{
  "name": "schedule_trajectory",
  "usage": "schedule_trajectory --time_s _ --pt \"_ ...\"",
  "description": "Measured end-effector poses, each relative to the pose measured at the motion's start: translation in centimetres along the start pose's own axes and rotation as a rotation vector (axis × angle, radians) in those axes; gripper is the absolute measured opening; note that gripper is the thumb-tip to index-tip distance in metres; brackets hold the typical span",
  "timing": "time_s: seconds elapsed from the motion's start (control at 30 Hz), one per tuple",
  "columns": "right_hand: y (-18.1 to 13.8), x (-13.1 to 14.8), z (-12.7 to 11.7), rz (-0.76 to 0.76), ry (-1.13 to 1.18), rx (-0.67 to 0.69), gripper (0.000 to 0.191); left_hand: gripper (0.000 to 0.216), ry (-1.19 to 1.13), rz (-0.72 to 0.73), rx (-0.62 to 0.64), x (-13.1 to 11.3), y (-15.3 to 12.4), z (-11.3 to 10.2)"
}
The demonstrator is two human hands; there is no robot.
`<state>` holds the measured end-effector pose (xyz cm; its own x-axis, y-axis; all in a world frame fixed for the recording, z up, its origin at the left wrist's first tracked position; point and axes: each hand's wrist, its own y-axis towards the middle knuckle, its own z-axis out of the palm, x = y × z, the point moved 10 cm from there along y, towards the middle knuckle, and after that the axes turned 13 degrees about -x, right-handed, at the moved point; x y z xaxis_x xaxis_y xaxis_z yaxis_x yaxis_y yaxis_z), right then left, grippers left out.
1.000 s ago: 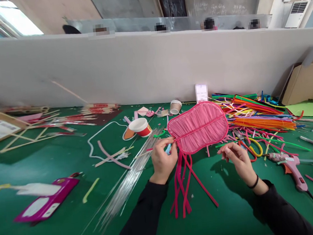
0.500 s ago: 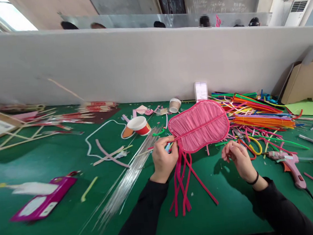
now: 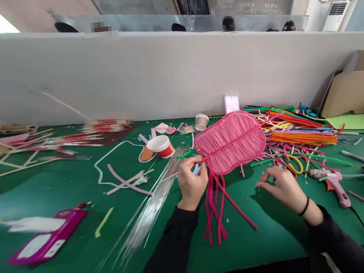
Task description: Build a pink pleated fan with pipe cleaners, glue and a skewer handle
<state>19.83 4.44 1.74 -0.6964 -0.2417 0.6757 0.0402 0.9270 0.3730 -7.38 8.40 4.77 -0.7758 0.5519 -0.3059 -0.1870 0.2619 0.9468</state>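
My left hand pinches the stem end of a pink pipe-cleaner panel, rounded and leaf-like, with a darker rim and a rib along its middle. The panel is held tilted above the table, its far end up to the right. Below it, several loose dark-pink pipe cleaners spread towards me. Apart from the panel, on its lower right, my right hand hovers with thumb and forefinger tips together. Whatever may be between those fingertips is too small to make out.
Bundled pipe cleaners, scissors and a pink glue gun lie right. Thin metal rods, a paper cup and a purple device are left. A white partition stands behind the green table.
My right hand has turned, and its thumb and forefinger now reach further left in a pinch. My left hand still holds the panel nearly in place. The view has shifted slightly.
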Motion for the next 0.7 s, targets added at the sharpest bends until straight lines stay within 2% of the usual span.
schedule_trajectory --time_s 0.07,0.13,0.27,0.37,0.47,0.57,0.7 --pt "0.3 -0.5 -0.7 -0.051 -0.286 0.058 0.038 0.025 -0.013 0.000 -0.024 -0.2 0.2 -0.2" --pt "0.9 -2.0 -1.2 -0.021 -0.552 0.148 0.038 0.025 -0.027 -0.009 -0.048 -0.3 0.5 -0.4" --pt "2.9 -4.7 -1.8 0.118 -0.802 0.197 0.017 0.024 -0.077 -0.045 -0.088 -0.4 0.9 -0.8" --pt "4.3 -6.2 -1.2 0.220 -0.835 0.206 0.020 0.023 -0.089 -0.059 -0.095 -0.4 0.9 -0.9" --pt "5.9 -7.1 -0.5 0.268 -0.762 0.246 0.039 0.022 -0.078 -0.081 -0.084 -0.2 0.9 -0.8" --pt "7.7 -7.3 -0.7 0.294 -0.617 0.270 0.056 0.021 -0.074 -0.133 -0.075 0.3 0.7 -0.7" --pt "9.3 -7.3 -2.2 0.381 -0.364 0.250 0.053 0.022 -0.105 -0.214 -0.086 1.0 0.7 -0.7"
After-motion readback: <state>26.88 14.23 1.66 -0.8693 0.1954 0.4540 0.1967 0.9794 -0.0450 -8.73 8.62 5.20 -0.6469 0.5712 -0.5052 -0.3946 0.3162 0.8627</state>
